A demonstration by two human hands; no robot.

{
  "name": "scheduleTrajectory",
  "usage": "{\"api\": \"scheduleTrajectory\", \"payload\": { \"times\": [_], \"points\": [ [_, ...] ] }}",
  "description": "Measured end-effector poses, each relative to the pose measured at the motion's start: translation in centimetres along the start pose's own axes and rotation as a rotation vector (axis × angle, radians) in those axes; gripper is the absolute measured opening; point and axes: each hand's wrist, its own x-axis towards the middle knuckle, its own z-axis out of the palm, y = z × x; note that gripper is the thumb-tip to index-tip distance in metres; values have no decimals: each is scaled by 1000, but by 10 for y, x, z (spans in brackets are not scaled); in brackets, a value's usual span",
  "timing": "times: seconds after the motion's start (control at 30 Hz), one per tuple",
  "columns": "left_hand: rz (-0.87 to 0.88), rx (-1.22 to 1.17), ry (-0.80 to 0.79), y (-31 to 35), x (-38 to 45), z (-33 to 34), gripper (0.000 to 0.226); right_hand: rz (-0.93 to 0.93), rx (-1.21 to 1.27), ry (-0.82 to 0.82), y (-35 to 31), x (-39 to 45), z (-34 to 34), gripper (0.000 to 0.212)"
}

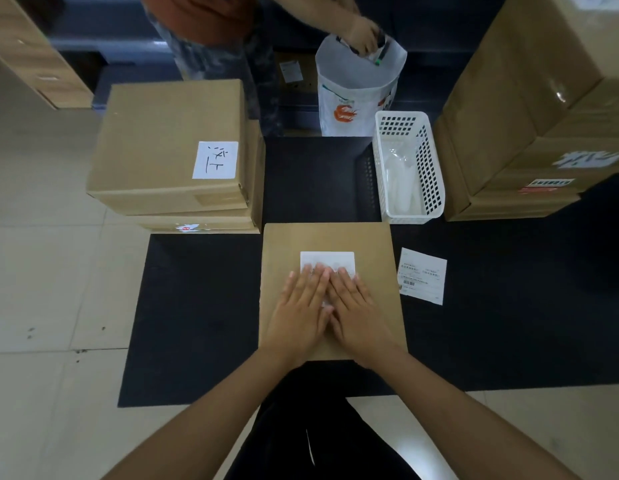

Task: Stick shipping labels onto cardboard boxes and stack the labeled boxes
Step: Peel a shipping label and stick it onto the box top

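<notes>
Clutter first, since I'm watching this through the head cam. Up on the left sits a stack of labeled boxes (173, 147), the top one carrying a white sticker with handwriting (215, 160). A second pile of bigger cartons (529, 109) fills the right side, tape and printed stickers on the fronts. Between them, a white plastic basket (410, 168) stands on the black mat (204, 306), with what looks like clear bags inside, can't say more than that. Behind the basket is a white bag with an orange shrimp print (356, 95), and another person's hand (365, 36) is reaching into the top of it. A loose printed slip (422, 279) lies flat on the mat just right of my box, not touching it. All of this is on the floor, pale tiles around the mat.

Now the actual job: the cardboard box (332, 292) is dead center, right in front of me, nothing blocking it. The shipping label (328, 263) sits on its top face, toward the far half. Both hands are flat on it, fingers straight and together, palms down: left hand (299, 313) and right hand (356, 315) side by side, index fingers touching, fingertips covering the label's near half. Nothing gripped, just pressing.
</notes>
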Motion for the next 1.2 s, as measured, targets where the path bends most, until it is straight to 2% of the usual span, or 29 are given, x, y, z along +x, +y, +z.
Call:
{"api": "scheduleTrajectory", "payload": {
  "times": [0.3,0.4,0.47,0.57,0.67,0.73,0.83,0.9,1.13,1.2],
  "points": [
    [-35,48,-91,-10,-3,10,61,23,-93,-46,-1,-3,2,63],
    [-161,90,-73,-8,-5,12,67,254,-51,-8,-5,-6,4,74],
    [-325,66,-31,-2,-9,14,66,405,-37,24,-8,-8,7,82],
    [-518,2,26,6,-11,18,63,500,-36,65,-12,-9,8,83],
    [-496,-16,36,3,-10,18,63,498,-24,87,-12,-8,10,82],
    [-403,-27,59,-1,-14,13,61,416,21,98,-10,-11,8,79],
    [-19,25,13,-4,-31,10,61,-10,7,32,0,-21,10,70],
    [121,63,-15,-8,-38,15,60,-167,-29,-3,4,-25,14,67],
    [50,95,-60,-7,-40,19,60,-121,-73,-18,3,-27,12,65],
    [-107,91,-47,-4,-42,15,61,32,-36,2,2,-30,11,68]
  ]
}}
